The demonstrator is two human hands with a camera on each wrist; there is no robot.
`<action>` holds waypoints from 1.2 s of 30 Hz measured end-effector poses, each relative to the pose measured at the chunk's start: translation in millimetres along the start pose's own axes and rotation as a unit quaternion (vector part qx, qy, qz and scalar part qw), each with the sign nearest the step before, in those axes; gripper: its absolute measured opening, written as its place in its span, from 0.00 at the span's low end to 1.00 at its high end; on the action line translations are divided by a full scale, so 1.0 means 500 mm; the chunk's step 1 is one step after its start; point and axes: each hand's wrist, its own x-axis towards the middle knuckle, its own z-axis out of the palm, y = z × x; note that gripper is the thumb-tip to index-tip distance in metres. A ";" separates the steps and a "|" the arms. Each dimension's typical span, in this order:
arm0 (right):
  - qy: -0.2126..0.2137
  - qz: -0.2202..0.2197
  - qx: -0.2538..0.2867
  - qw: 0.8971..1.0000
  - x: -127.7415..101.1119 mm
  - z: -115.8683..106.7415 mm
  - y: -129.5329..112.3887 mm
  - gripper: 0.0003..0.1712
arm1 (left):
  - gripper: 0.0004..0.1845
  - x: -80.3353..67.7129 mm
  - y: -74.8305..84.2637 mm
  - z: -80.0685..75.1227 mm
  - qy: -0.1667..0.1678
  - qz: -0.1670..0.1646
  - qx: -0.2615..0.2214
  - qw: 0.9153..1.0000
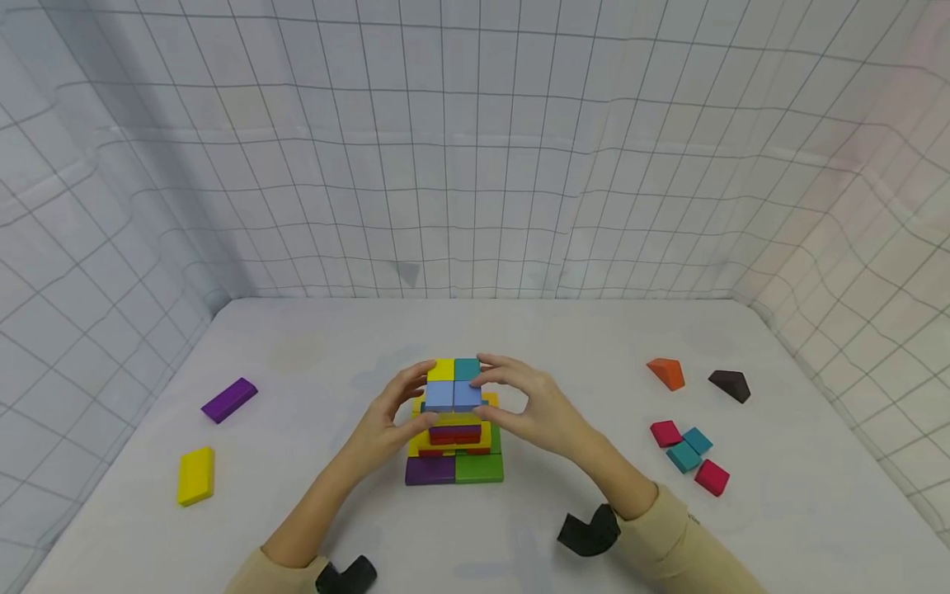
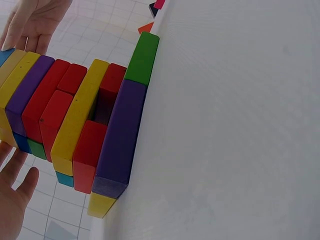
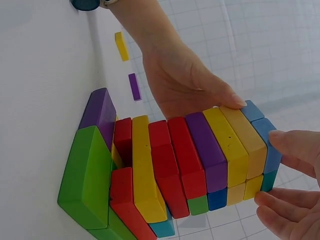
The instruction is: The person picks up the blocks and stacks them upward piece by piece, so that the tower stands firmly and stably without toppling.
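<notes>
A tower of colored wooden blocks stands at the table's middle, its base showing a purple block (image 1: 430,470) and a green block (image 1: 478,469). Two light blue blocks (image 1: 439,398) top its front; a yellow block (image 1: 441,370) and a teal block (image 1: 467,369) lie behind them. My left hand (image 1: 382,425) cups the upper left side, thumb touching near the front corner, fingers spread toward the back. From the right, my right hand (image 1: 545,412) pinches the right light blue block (image 3: 271,162), thumb at its front and fingers by the teal block.
Leftward on the table lie a purple block (image 1: 229,401) and a yellow block (image 1: 196,476). To the right are an orange wedge (image 1: 667,373), a black wedge (image 1: 731,384), and small red (image 1: 712,478) and teal (image 1: 684,456) blocks. A gridded white curtain (image 1: 475,165) surrounds the table.
</notes>
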 end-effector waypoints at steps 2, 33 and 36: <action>0.000 0.001 0.002 1.000 0.000 0.000 0.001 0.16 | 0.33 0.000 0.000 0.000 0.001 0.000 0.001 1.000; -0.079 0.238 -0.161 0.955 -0.299 -0.269 0.196 0.21 | 0.33 0.000 0.001 -0.001 0.006 0.006 -0.002 1.000; -0.081 0.246 -0.161 0.952 -0.310 -0.272 0.203 0.21 | 0.33 0.000 0.000 0.001 0.005 0.006 -0.002 1.000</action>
